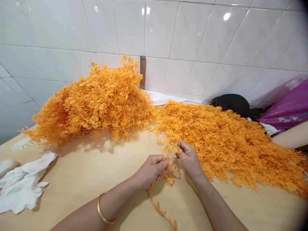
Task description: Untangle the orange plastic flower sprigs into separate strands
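Note:
My left hand [149, 170], with a gold bangle [100, 210] on its wrist, pinches an orange artificial flower stem [160, 210] between thumb and fingers. The stem's bare lower part hangs below the hand and curves to the right, toward the table's near side. Just right of it, my right hand [191, 162] has its fingers closed on the small orange florets [172, 148] at the stem's upper end. Whether those florets are attached or separate I cannot tell. Behind my right hand spreads a low, wide heap of orange florets [231, 141].
A tall bundle of orange flower sprays [101, 102] leans near the tiled wall [187, 38]. Crumpled white cloth [24, 184] lies at the left of the table [96, 173]. At the right are a black pouch [232, 104], a purple bag [286, 106] and another person's arm [292, 134].

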Demonstrator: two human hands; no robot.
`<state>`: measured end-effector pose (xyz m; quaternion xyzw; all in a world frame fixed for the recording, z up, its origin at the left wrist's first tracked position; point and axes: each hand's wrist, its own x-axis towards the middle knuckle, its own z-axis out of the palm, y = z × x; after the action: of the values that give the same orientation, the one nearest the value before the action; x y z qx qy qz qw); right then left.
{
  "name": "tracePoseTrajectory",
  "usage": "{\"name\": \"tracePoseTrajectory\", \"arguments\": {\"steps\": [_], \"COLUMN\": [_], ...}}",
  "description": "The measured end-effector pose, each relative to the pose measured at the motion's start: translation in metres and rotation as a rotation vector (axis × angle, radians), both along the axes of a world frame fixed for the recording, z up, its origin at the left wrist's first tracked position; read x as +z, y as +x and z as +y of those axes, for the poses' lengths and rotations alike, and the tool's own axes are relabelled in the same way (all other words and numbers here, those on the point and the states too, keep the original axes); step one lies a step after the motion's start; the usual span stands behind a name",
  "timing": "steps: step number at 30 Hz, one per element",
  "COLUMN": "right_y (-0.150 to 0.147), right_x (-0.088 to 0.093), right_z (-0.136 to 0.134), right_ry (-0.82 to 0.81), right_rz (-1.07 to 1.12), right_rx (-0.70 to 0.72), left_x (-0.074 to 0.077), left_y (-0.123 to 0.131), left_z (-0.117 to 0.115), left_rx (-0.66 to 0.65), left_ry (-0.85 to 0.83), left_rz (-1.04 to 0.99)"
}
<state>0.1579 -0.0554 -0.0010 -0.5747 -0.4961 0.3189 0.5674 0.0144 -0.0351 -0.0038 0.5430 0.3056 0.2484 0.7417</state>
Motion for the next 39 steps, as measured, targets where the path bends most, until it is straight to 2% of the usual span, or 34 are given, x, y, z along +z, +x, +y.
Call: {"name": "tracePoseTrajectory", "arguments": {"steps": [4, 9, 11, 15, 16, 18, 22, 26, 28, 30, 32, 35, 37, 39], "right_y": [-0.003, -0.011, -0.003, 0.031, 0.038, 0.044, 0.033, 0.014, 0.006, 0.0, 0.001, 0.011, 0.017, 0.018], "right_x": [-0.005, -0.003, 0.001, 0.013, 0.015, 0.017, 0.018, 0.026, 0.027, 0.022, 0.014, 0.003, 0.002, 0.005], "right_z": [0.003, 0.008, 0.01, 0.008, 0.007, 0.005, -0.002, -0.015, -0.022, -0.025, -0.023, -0.013, -0.008, -0.007], "right_ry": [0.042, 0.079, 0.1, 0.179, 0.2, 0.185, 0.026, -0.044, -0.079, -0.097, -0.072, -0.005, 0.063, 0.131], "right_rz": [0.088, 0.301, 0.318, 0.466, 0.463, 0.385, 0.107, -0.367, -0.622, -0.864, -1.077, -1.219, -1.152, -0.963], "right_rx": [-0.181, -0.303, -0.355, -0.606, -0.626, -0.562, -0.25, 0.136, 0.322, 0.369, 0.233, -0.123, -0.267, -0.274], "left_x": [0.005, 0.007, 0.006, -0.001, -0.002, -0.004, -0.002, 0.001, 0.002, 0.002, 0.001, -0.003, -0.005, -0.008], "left_y": [0.004, 0.011, 0.01, 0.006, 0.005, 0.004, -0.001, -0.013, -0.017, -0.018, -0.016, -0.012, -0.009, -0.007], "left_z": [0.001, 0.001, -0.001, -0.006, -0.006, -0.005, 0.008, 0.029, 0.036, 0.037, 0.036, 0.03, 0.026, 0.023], "left_rx": [0.006, 0.028, 0.036, 0.072, 0.09, 0.144, 0.264, 0.43, 0.464, 0.456, 0.423, 0.341, 0.276, 0.223], "left_ry": [0.03, 0.059, 0.069, 0.052, 0.039, 0.016, -0.023, -0.024, 0.013, 0.071, 0.137, 0.259, 0.352, 0.448], "left_rz": [-0.017, -0.047, -0.047, 0.015, 0.021, -0.001, -0.104, -0.192, -0.195, -0.156, -0.087, 0.054, 0.127, 0.167]}}
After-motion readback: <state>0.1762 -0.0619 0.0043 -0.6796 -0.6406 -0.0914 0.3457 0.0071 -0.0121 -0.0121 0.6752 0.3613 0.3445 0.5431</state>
